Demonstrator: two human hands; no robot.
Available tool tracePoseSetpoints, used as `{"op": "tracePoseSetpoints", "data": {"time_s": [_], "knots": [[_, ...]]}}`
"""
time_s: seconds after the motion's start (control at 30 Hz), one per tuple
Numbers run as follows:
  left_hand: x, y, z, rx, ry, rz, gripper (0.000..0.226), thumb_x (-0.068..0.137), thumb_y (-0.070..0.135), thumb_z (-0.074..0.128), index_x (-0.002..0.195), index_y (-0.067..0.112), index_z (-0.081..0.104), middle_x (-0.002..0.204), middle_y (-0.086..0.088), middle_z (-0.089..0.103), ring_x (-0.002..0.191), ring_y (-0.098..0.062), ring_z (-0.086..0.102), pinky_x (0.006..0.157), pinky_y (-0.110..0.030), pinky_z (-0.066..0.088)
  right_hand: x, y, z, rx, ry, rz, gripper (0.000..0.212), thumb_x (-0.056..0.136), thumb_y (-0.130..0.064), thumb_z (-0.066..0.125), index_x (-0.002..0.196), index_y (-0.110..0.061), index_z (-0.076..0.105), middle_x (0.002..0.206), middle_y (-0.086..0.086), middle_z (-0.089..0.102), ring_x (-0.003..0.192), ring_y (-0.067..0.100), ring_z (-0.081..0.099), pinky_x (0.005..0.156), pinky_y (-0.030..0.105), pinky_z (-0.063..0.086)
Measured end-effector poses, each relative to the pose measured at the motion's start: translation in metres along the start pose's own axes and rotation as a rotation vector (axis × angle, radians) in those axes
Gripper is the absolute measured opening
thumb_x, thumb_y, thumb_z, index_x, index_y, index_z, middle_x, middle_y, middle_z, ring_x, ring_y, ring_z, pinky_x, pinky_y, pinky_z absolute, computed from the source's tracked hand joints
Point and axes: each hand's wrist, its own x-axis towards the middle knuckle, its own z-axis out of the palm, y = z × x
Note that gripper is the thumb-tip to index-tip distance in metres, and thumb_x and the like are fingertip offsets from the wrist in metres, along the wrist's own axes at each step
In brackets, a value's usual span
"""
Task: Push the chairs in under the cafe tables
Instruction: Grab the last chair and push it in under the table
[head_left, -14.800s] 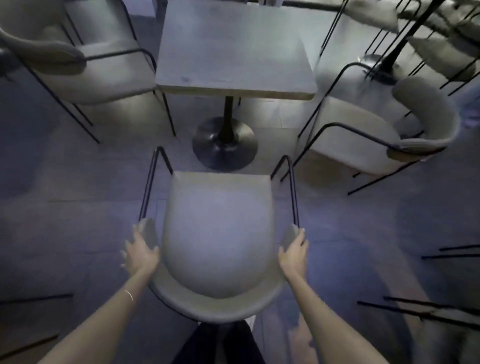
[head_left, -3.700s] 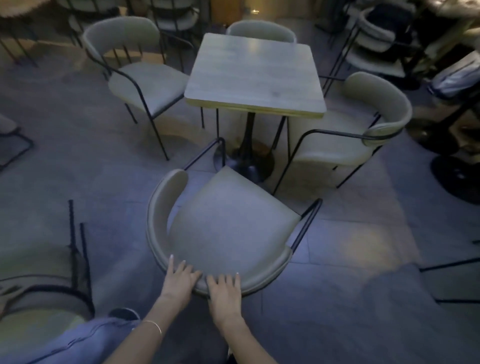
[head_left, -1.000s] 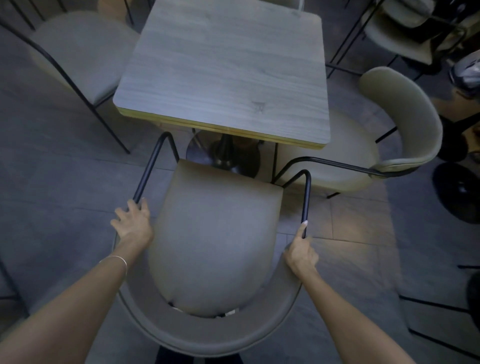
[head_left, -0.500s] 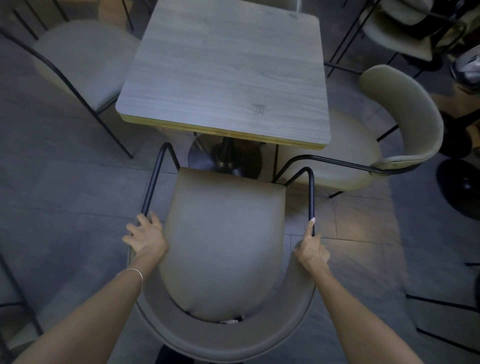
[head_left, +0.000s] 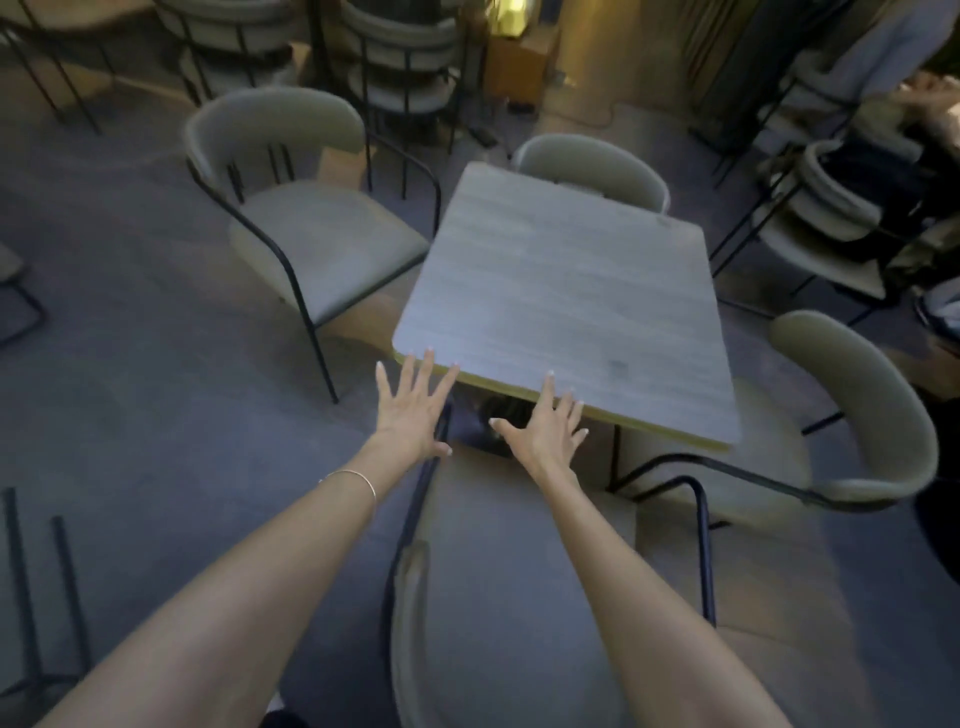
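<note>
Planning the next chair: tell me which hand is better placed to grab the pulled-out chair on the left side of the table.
Left, probably. The left hand hovers open at the table's near-left corner, on the pulled-out chair's side. The right hand is open too, but farther right, over the near chair.

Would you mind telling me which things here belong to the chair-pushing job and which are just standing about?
Job: near chair, square table, left chair, right chair, far chair, left hand, right hand.

Bystanders: stacked chairs, wooden box.
</note>
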Motion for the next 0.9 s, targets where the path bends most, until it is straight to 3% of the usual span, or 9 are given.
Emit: {"op": "tracePoseSetpoints", "data": {"time_s": [0.17, 0.37, 0.6, 0.9], "knots": [[0.029, -0.144, -0.045, -0.012, 0.097, 0.021, 0.122, 0.072, 0.058, 0.070, 0.153, 0.026, -0.016, 0.160, -0.011, -0.022, 0.149, -0.034, -0.016, 0.114, -0.064, 0.001, 0.014, -0.150, 0.035, 0.019, 0.036, -0.055, 0.103, 0.080, -0.048, 0.068, 0.154, -0.023, 0.001, 0.161, 0.018, 0.002, 0.148, 0.035, -0.003, 0.115, 0.058, 0.011], [0.063, -0.301, -0.080, -0.075, 0.033, -0.019, 0.123, 0.072, 0.060, 0.070, 0.152, 0.026, -0.018, 0.160, -0.012, -0.022, 0.148, -0.036, -0.016, 0.114, -0.064, 0.002, 0.023, -0.301, 0.082, 0.002, 0.020, -0.133, 0.105, 0.080, -0.051, 0.067, 0.154, -0.023, -0.002, 0.161, 0.016, -0.002, 0.148, 0.035, -0.005, 0.115, 0.059, 0.008], [0.134, -0.392, -0.106, -0.149, -0.076, 0.061, 0.121, 0.075, 0.051, 0.073, 0.153, 0.028, -0.017, 0.161, -0.008, -0.022, 0.148, -0.032, -0.018, 0.117, -0.061, 0.001, 0.069, -0.422, 0.126, -0.010, -0.011, -0.142, 0.104, 0.080, -0.046, 0.068, 0.154, -0.022, -0.001, 0.161, 0.015, -0.002, 0.148, 0.034, -0.007, 0.116, 0.059, 0.004], [0.292, -0.499, -0.149, -0.061, -0.106, 0.032, 0.119, 0.077, 0.042, 0.074, 0.153, 0.024, -0.015, 0.161, -0.010, -0.018, 0.149, -0.033, -0.014, 0.117, -0.058, 0.003, 0.205, -0.566, 0.168, 0.059, -0.083, -0.106, 0.103, 0.081, -0.050, 0.066, 0.154, -0.022, -0.001, 0.162, 0.014, -0.001, 0.149, 0.032, -0.003, 0.117, 0.056, 0.004]]}}
